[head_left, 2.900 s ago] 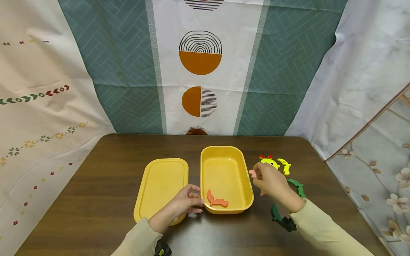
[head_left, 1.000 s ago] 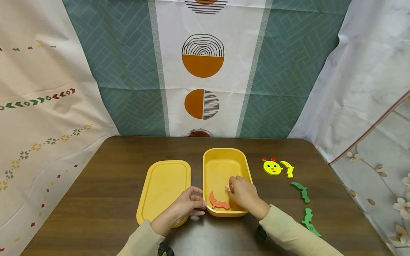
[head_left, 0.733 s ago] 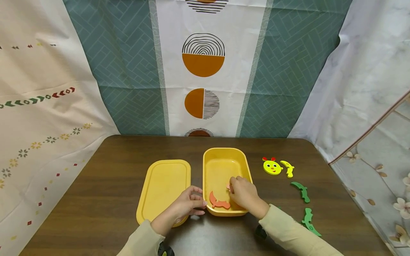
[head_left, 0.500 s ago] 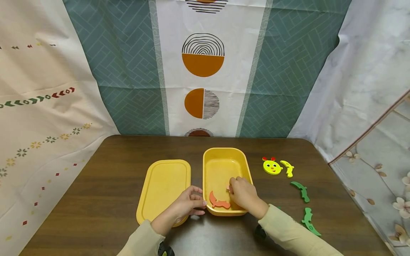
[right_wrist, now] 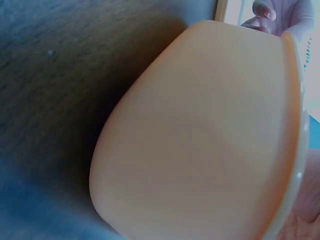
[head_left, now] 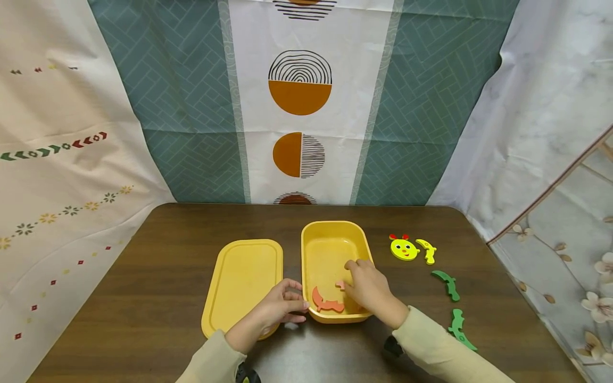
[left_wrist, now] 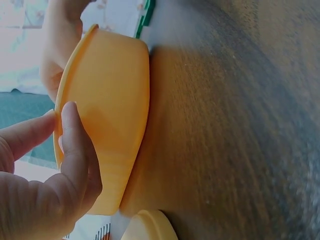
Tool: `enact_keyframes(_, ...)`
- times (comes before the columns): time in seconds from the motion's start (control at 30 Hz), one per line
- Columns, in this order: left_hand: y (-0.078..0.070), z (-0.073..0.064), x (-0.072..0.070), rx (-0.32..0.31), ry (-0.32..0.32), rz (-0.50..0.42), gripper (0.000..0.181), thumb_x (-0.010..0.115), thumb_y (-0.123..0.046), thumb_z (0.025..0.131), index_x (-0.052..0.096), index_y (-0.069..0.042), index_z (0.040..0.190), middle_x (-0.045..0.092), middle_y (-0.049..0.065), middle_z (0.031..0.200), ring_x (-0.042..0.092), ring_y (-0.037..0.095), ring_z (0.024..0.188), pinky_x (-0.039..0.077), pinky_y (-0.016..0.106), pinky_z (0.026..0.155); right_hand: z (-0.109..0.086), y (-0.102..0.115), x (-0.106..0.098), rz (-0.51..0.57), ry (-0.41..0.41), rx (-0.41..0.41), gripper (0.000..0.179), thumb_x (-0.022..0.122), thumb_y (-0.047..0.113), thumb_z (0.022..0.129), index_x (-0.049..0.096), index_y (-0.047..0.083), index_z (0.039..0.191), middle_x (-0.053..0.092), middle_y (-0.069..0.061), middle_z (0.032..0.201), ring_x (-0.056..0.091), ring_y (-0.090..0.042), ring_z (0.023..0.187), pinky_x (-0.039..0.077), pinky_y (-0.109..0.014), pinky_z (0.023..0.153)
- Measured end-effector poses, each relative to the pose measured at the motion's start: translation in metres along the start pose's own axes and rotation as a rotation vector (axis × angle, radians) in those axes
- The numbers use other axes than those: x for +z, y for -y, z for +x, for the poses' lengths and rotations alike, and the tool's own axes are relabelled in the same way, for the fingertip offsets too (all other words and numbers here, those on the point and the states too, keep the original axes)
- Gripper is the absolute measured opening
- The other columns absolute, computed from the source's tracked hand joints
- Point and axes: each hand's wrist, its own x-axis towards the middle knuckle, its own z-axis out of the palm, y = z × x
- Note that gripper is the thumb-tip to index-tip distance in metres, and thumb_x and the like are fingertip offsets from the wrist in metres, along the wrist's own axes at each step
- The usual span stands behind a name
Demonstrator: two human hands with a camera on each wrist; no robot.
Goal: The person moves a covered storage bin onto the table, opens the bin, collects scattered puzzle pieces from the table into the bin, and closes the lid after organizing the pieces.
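My left hand [head_left: 274,307] pinches the near left rim of a yellow plastic box [head_left: 335,319] between thumb and finger, as the left wrist view shows on the box wall [left_wrist: 112,90]. My right hand [head_left: 371,290] is inside the box, its fingers loosely spread and apart from a pink puzzle piece [head_left: 340,285]. That piece lies on the box floor, partly hidden by the hand. Just left of it rests an orange curved puzzle piece [head_left: 329,305]. The right wrist view is mostly filled by the outer wall of the box [right_wrist: 195,130].
A flat yellow lid [head_left: 244,282] lies left of the box. To the right are a yellow smiling face piece [head_left: 404,249] with red antennae, a yellow curved piece [head_left: 428,251] and two green curved pieces [head_left: 448,285], [head_left: 460,330]. Cloth hangs behind the brown table [head_left: 143,298].
My right hand carried the pink piece from the table's right side into the box, then let go of it; its fingers have lifted and loosened. The left hand kept its place at the rim.
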Motion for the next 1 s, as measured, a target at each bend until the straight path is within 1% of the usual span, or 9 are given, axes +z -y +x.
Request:
enact_keyframes(0.2,0.002,0.001,0.000,0.008,0.004,0.004,0.043,0.062,-0.001,0.084,0.035,0.003,0.117,0.055,0.009,0.092,0.058,0.016,0.078,0.057,0.030,0.069,-0.003,-0.003,-0.007,0.028,-0.007,0.024,0.037,0.074,0.023,0.075,0.060,0.008,0.105,0.059,-0.007,0.094,0.049,-0.019,0.082,0.043,-0.030,0.053)
enact_keyframes(0.47,0.001,0.001,0.001,0.010,-0.002,-0.003,0.042,0.062,-0.001,0.084,0.036,0.004,0.116,0.056,0.011,0.094,0.059,0.015,0.077,0.056,0.030,0.070,-0.013,-0.007,-0.021,0.036,-0.067,0.006,0.037,0.073,0.022,0.074,0.060,0.008,0.106,0.060,-0.007,0.098,0.051,-0.020,0.084,0.047,-0.031,0.057)
enact_keyframes(0.67,0.000,0.001,0.001,0.006,-0.008,0.002,0.042,0.062,0.000,0.083,0.036,0.003,0.115,0.056,0.010,0.092,0.059,0.015,0.077,0.056,0.030,0.070,-0.017,-0.015,-0.032,0.033,-0.079,0.030,0.038,0.073,0.020,0.075,0.060,0.007,0.108,0.060,-0.009,0.098,0.051,-0.021,0.083,0.049,-0.032,0.061)
enact_keyframes(0.87,-0.001,0.002,0.002,0.011,-0.014,0.004,0.040,0.062,0.002,0.082,0.037,0.004,0.113,0.055,0.008,0.089,0.059,0.012,0.074,0.056,0.027,0.070,-0.021,-0.026,-0.040,0.048,-0.113,0.022,0.036,0.071,0.016,0.076,0.060,0.005,0.108,0.060,-0.009,0.093,0.050,-0.019,0.074,0.045,-0.028,0.056)
enact_keyframes(1.0,0.000,0.002,0.002,0.011,-0.015,-0.007,0.041,0.062,0.003,0.083,0.035,0.004,0.113,0.054,0.007,0.088,0.059,0.011,0.072,0.055,0.024,0.070,-0.026,-0.034,-0.043,0.068,-0.128,0.022,0.034,0.070,0.014,0.077,0.060,0.004,0.107,0.061,-0.010,0.093,0.053,-0.020,0.076,0.047,-0.030,0.057)
